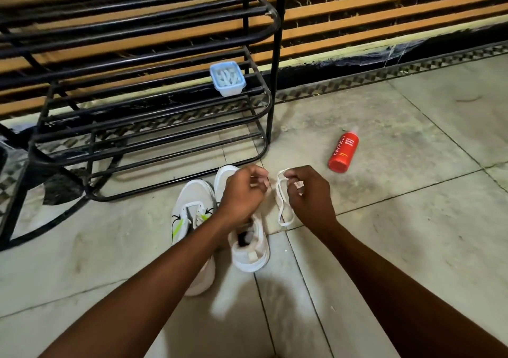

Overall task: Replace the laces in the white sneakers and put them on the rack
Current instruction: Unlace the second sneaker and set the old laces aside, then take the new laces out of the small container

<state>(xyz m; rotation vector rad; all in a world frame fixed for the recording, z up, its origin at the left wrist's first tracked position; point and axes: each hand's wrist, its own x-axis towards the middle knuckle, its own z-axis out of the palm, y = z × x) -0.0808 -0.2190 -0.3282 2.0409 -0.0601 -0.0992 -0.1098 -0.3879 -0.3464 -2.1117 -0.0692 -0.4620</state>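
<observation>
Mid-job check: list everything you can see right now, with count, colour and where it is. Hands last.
sneakers: two, white, side by side on the floor in front of the rack; the left one has green accents.
lace: one, white, held between both hands, looping down to the floor right of the sneakers.
rack: one, black metal, several tiers, standing behind the sneakers.
container: one, pale blue with white pieces inside, on a rack shelf near its right end.
bottle: one, red, lying on the floor right of the rack.
floor: grey tiles.
wall: wooden slats, behind the rack.
left hand: pinches the lace, above the right sneaker.
right hand: grips the lace.
</observation>
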